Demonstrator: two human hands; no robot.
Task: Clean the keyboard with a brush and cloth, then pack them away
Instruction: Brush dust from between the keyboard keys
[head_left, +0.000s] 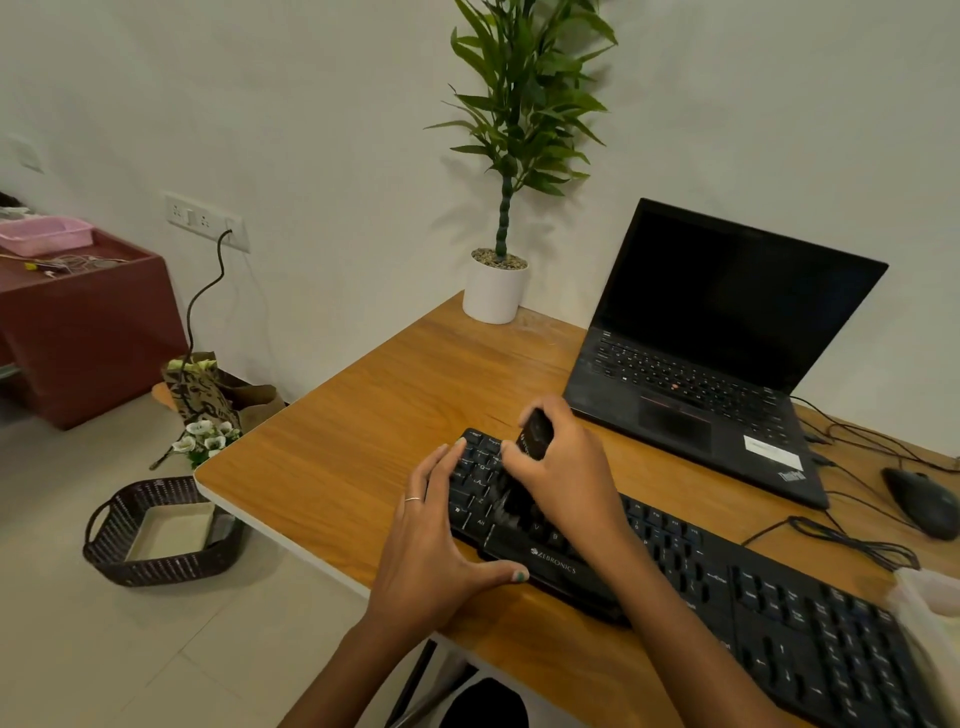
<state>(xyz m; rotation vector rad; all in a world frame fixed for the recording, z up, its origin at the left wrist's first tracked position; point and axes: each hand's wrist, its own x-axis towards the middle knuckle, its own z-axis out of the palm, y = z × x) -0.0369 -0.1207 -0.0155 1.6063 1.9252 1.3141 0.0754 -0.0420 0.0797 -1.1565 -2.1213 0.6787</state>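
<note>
Right hand (563, 462): fingers curled round the black brush handle, I see it gripping from above, over the left end of the keyboard.
Left hand (436, 540): I see it laid flat and spread on the keyboard's left edge, fingertips on the top-left keys, thumb stretched along the front edge near the logo; a thin ring on one finger.
Brush (532, 434): black, its top sticks out above my right fist; the bristles look blurred where they meet the keys below the hand.
Keyboard (727, 582): black, wired, lying slantwise on the desk from centre to the lower right corner, in front of the laptop.
Cloth: I cannot tell where it is from this view.
Desk (363, 415): wood top with a pale edge.
Laptop (717, 338): black, lid open, screen dark, behind the keyboard.
Mouse (922, 501): black, at the right edge, beside the laptop, its cable looped near the keyboard.
Plant pot (493, 288): white, holding a tall green plant, at the desk's far corner against the wall.
Container (930, 597): pale, translucent, only partly visible at the right edge near the keyboard.
Basket (156, 535): dark woven, on the floor left of the desk, something pale inside.
Flowers (205, 436): white blooms lying on the floor near a paper bag.
</note>
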